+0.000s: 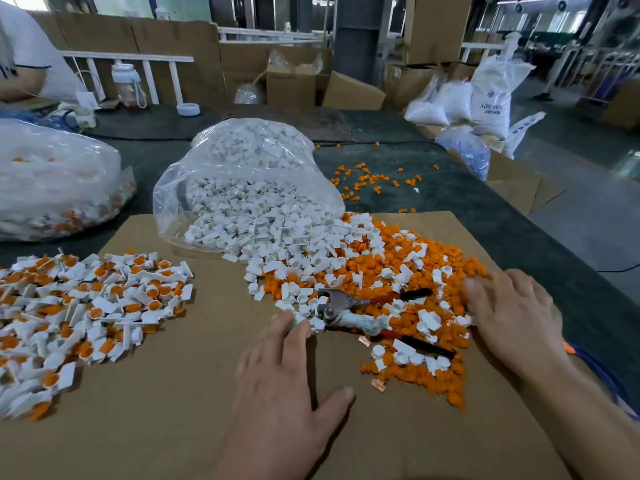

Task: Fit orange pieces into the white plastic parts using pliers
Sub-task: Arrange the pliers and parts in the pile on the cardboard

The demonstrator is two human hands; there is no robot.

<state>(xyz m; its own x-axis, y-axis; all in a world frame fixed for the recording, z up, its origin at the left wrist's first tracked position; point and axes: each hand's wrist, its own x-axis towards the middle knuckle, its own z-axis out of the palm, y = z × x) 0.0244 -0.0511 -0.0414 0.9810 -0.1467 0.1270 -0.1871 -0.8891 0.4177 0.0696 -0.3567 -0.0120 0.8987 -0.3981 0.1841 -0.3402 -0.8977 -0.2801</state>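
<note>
Pliers [349,310] with red and black handles lie on a mixed heap of loose orange pieces [429,261] and white plastic parts [298,265] on a brown cardboard sheet [194,375]. My left hand [280,379] lies flat on the cardboard, fingers straight, fingertips touching white parts just left of the pliers' jaws. My right hand [512,313] rests with spread fingers on the right edge of the heap, beside the handles. Neither hand holds anything. A pile of white parts fitted with orange pieces [86,313] lies at the left.
A clear bag [249,178] spills white parts onto the cardboard. Another bag [59,181] of parts sits at far left. Stray orange pieces [367,181] dot the dark table behind. Cardboard boxes [294,81] and white sacks [491,95] stand beyond; a person's sleeve [24,50] shows at top left.
</note>
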